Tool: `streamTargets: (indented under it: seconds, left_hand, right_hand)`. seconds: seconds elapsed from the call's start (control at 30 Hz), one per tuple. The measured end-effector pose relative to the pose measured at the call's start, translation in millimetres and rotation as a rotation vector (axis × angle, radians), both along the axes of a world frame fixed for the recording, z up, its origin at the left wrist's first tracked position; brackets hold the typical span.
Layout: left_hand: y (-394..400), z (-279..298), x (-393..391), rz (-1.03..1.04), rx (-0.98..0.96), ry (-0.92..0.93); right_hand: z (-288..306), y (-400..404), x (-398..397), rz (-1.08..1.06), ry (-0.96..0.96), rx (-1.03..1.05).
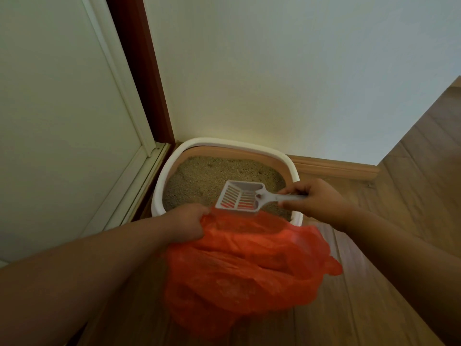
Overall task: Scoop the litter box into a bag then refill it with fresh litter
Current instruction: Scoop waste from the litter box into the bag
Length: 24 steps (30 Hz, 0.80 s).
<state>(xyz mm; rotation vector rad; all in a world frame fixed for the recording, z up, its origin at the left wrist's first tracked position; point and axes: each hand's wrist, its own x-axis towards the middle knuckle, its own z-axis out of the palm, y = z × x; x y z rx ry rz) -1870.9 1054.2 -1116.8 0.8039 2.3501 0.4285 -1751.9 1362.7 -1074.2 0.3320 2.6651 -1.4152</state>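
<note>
A white-rimmed litter box (159,186) sits in the corner, filled with grainy tan litter (199,178). My right hand (316,201) grips the handle of a white slotted scoop (240,197); the scoop's head hangs over the box's near edge, just above the mouth of an orange plastic bag (244,265). My left hand (189,223) grips the bag's left rim and holds it up in front of the box. The scoop looks empty through its slots. The near part of the box is hidden behind the bag.
A white door (62,121) with a dark brown frame (142,71) stands to the left. A pale wall (287,71) rises behind the box, with a wooden baseboard (336,168). Wood flooring (411,183) stretches to the right and under the bag.
</note>
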Motion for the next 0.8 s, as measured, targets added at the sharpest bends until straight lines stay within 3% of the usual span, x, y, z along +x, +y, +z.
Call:
streamTargets:
  seconds: [0.1, 0.2, 0.5, 0.8]
  left_hand:
    - [-7, -5, 0, -0.018, -0.012, -0.018]
    - [-11, -8, 2, -0.006, 0.001, -0.069]
    - [-16, -13, 14, -0.045, 0.046, -0.178]
    - [-22, -22, 23, -0.072, 0.089, -0.209]
  right_hand:
    - [-3, 2, -1, -0.101, 0.040, -0.078]
    - [-11, 4, -8, -0.139, 0.013, 0.173]
    - [-31, -18, -22, 0.017, -0.114, 0.450]
    - [-52, -44, -54, 0.226, -0.183, 0.539]
